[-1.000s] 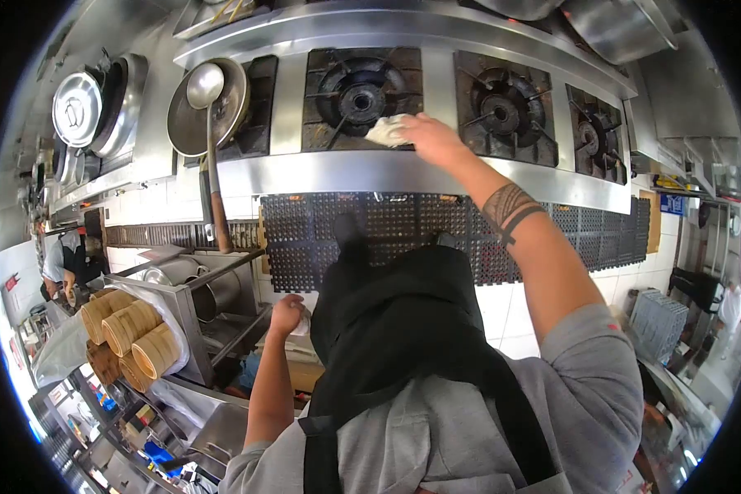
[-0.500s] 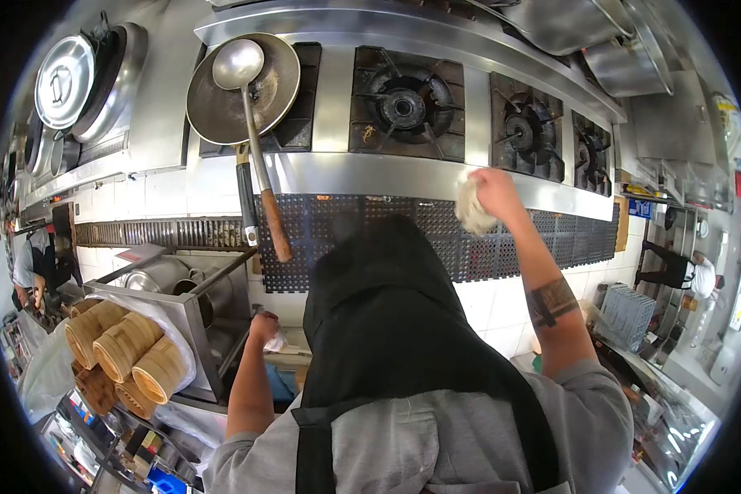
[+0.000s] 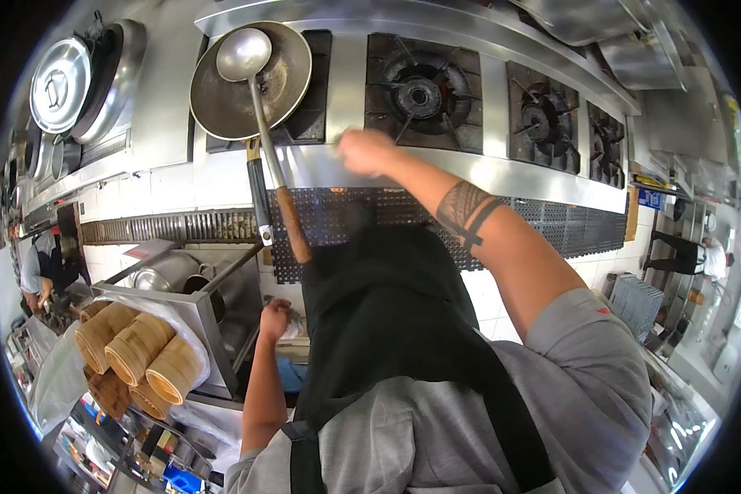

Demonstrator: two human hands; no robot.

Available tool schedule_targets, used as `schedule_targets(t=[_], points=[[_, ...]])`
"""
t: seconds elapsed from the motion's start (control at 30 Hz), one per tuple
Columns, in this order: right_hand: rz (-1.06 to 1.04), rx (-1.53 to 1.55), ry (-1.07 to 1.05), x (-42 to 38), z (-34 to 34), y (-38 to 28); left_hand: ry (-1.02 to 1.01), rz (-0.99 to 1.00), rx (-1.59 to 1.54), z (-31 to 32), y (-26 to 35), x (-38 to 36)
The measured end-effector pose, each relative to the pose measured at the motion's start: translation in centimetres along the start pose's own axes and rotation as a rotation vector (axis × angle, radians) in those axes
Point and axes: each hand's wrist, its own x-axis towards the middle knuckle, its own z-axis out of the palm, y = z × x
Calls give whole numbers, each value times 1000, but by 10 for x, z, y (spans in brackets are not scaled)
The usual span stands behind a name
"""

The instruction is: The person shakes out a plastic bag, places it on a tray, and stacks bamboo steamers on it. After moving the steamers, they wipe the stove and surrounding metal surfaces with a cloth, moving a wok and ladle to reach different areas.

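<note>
My right hand (image 3: 366, 153), blurred by motion, is over the steel front edge of the stove (image 3: 319, 169), between the wok and the middle burner (image 3: 420, 97). It is curled round a pale cloth, of which little shows. My left hand (image 3: 277, 317) is closed low beside the metal cart, with something whitish and unclear at its fingers. On the left burner rests a wok (image 3: 288, 78) holding a steel ladle (image 3: 244, 54). The ladle's wooden handle (image 3: 292, 224) sticks out over the front edge beside the wok's black handle (image 3: 259, 193).
Bamboo steamers (image 3: 140, 350) stand on the metal cart (image 3: 210, 317) at the left. A lidded pot (image 3: 61, 86) is at the far left. More burners (image 3: 543, 119) run rightward. Perforated black matting (image 3: 552, 226) covers the floor. A person (image 3: 39, 276) is far left, another (image 3: 708, 259) far right.
My right hand has swept left along the stove's front edge, and the cloth, plainly visible before, is now mostly hidden. My left hand stays closed near the cart. The view has shifted slightly.
</note>
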Motion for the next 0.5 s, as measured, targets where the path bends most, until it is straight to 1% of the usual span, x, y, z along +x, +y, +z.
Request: schedule_targets(t=[0.07, 0.1, 0.13, 0.17, 0.2, 0.27, 0.3, 0.33, 0.4, 0.43, 0.47, 0.5], points=[[-444, 87, 234, -24, 37, -32, 2, -27, 246, 5, -20, -7], [-422, 76, 89, -41, 42, -55, 3, -28, 240, 9, -48, -5], [-401, 64, -59, -57, 44, -75, -64, -53, 197, 15, -82, 4], [-403, 87, -19, -70, 59, -86, -130, -81, 153, 20, -101, 9], [-404, 113, 19, -78, 77, -90, -125, -91, 144, 24, -108, 6], [-332, 166, 19, -82, 102, -90, -204, -107, 146, 32, -117, -2], [-221, 224, 5, -83, 101, -89, -191, 175, 461, 32, -111, -8], [-125, 263, -103, -88, 84, -85, -195, 158, 453, 33, -98, -16], [-213, 453, -322, -81, 54, -58, -151, -265, -82, 41, -63, -29], [-292, 509, -364, -71, 43, -40, -129, -239, -79, 43, -49, -32], [-374, 562, -401, -57, 31, -20, -117, -150, 26, 47, -50, -30], [-378, 556, -399, -53, 28, -20, -112, -147, 23, 46, -48, -26]])
